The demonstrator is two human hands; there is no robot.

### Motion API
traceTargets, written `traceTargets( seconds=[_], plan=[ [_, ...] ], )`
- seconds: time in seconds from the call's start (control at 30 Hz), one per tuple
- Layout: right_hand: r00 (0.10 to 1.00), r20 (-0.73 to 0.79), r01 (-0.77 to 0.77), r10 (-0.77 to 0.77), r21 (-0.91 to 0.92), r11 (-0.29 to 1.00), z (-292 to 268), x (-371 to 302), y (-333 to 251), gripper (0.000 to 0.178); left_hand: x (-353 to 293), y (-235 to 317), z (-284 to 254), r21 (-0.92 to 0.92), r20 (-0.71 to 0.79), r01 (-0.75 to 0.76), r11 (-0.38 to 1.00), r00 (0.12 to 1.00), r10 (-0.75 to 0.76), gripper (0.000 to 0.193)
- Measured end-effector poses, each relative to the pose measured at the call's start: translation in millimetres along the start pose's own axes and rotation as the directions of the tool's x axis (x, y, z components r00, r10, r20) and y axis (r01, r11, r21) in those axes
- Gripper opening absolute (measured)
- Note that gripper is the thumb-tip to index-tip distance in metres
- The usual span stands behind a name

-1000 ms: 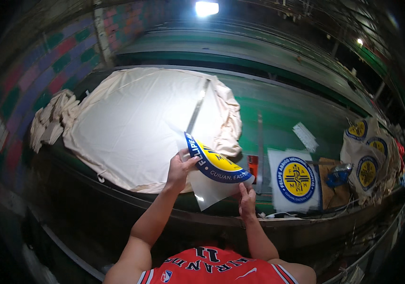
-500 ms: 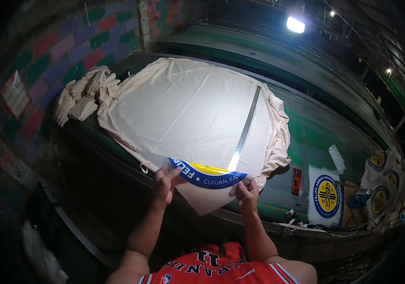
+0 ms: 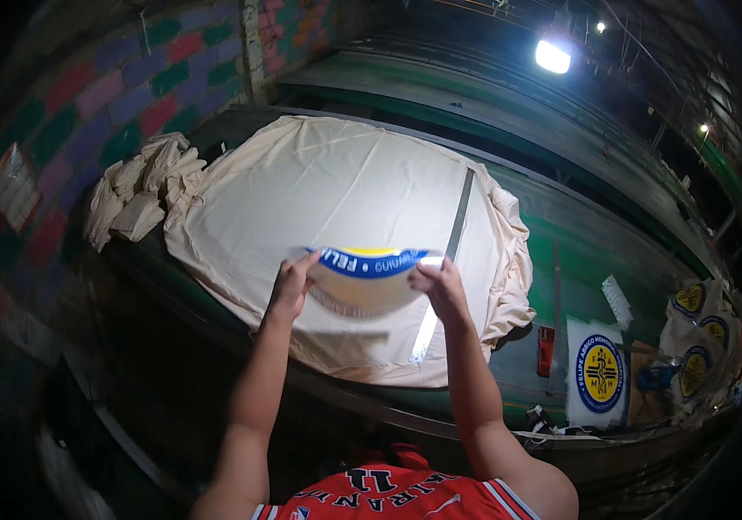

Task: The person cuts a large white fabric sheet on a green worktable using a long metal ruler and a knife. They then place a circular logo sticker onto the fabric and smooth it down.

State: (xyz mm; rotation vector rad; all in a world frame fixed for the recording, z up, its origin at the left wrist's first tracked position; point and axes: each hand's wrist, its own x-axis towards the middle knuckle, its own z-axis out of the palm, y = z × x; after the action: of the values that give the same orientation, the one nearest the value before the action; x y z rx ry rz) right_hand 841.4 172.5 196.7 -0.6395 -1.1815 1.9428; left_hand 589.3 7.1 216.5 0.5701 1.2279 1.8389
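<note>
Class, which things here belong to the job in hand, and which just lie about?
Apparently the job's:
emblem sheet, held by left hand and right hand
cream cloth beneath
metal strip

Apparently lying about:
red object
white slip
blue object

White letters on blue are printed on the bent sheet [image 3: 369, 263] and on the flat sheet [image 3: 597, 373] near the tabletop's front edge [image 3: 475, 419]; black letters and a number are borne by the red jersey [image 3: 388, 496].

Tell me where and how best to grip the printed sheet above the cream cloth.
Pinch its two opposite ends, I'd say, one hand to each, coming from the near side. The thin printed sheet bows between the left hand and the right hand, so a single hold would likely let it flop.
</note>
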Motion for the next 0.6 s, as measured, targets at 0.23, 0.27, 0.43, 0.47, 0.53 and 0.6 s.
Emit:
traceTargets(
  seconds=[0.23, 0.27, 0.43, 0.47, 0.53, 0.6],
  plan=[
    [0.917, 0.104, 0.379, -0.385, 0.075, 0.922, 9.0, 41.6, -34.5, 0.06, 48.5, 25.7, 22.2, -0.073, 0.078, -0.351, 0.933, 0.931, 0.357, 0.024],
    [0.912, 0.124, 0.382, -0.391, 0.087, 0.92, 3.6, 45.3, -27.2, 0.062, 51.5, 16.7, 18.5, -0.111, 0.091, -0.388, 0.915, 0.913, 0.398, 0.025],
    [1.0, -0.026, 0.014, -0.015, -0.043, 0.999, -25.9, 87.2, 51.1, 0.069, 93.2, -69.7, -31.0, -0.231, -0.032, 0.053, 0.972, 0.998, -0.062, 0.032],
    [0.994, -0.095, -0.049, 0.045, -0.045, 0.998, -30.7, 97.7, 71.1, 0.073, 103.9, -91.4, -44.5, -0.281, -0.058, 0.147, 0.948, 0.984, -0.17, 0.029],
    [0.975, -0.189, -0.137, 0.118, -0.092, 0.986, -41.4, 111.8, 109.5, 0.08, 122.5, -132.6, -72.0, -0.3, -0.058, 0.333, 0.894, 0.929, -0.365, 0.032],
    [0.946, -0.247, -0.243, 0.212, -0.1, 0.965, -51.1, 118.4, 141.9, 0.086, 137.6, -165.1, -95.0, -0.313, -0.095, 0.45, 0.836, 0.862, -0.499, 0.034]
  ],
)
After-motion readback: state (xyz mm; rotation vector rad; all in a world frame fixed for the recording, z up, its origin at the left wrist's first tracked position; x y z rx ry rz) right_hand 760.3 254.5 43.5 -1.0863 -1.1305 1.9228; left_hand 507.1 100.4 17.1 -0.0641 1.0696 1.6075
